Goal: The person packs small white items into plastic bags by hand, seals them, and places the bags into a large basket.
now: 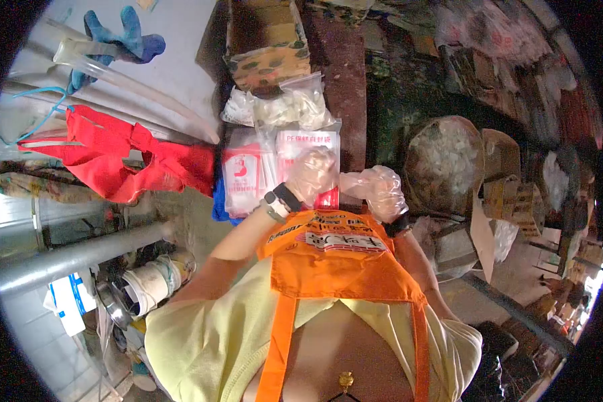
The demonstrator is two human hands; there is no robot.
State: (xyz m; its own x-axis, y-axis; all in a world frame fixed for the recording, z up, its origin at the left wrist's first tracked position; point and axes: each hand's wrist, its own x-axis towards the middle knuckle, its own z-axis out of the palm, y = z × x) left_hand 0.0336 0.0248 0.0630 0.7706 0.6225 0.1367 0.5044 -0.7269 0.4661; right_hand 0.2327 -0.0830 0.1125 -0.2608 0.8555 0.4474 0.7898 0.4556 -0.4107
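My left hand [313,175] wears a thin clear plastic glove, with a watch [275,206] at the wrist. Its fingers are curled in over the red-printed zip bags [308,141]. Close on its right is my right hand [382,192], also in a clear glove and closed, a dark band at its wrist. See-through plastic stretches between the two hands; what the fingers hold I cannot tell. More printed bags [243,175] lie in a stack to the left. Behind them sits a clear bag of whitish pieces [301,107].
An open cardboard box [266,57] stands beyond the bags. Red cloth [137,154] and blue gloves [124,40] lie at left. To the right are a round container lined with plastic [444,164] and cartons [509,201]. An orange apron [342,268] covers my front.
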